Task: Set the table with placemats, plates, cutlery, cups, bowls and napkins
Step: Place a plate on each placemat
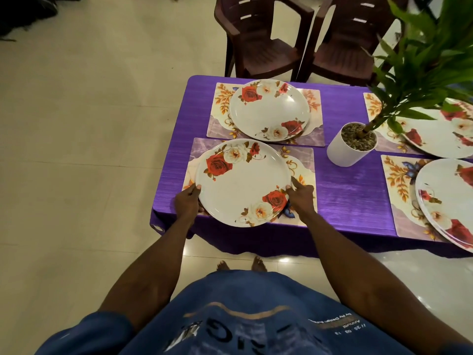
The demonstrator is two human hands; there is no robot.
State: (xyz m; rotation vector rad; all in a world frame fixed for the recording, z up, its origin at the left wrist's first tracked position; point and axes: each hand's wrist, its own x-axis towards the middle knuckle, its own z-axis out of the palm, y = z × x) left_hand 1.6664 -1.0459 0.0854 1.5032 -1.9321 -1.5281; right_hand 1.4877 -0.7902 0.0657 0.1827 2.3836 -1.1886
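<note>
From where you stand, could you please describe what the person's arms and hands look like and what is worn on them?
Both arms are bare from the short blue sleeves down. The left hand and right hand wear no gloves, and no rings, watch or bracelets are visible. The blue shirt carries printed lettering and a tan curved stripe.
</note>
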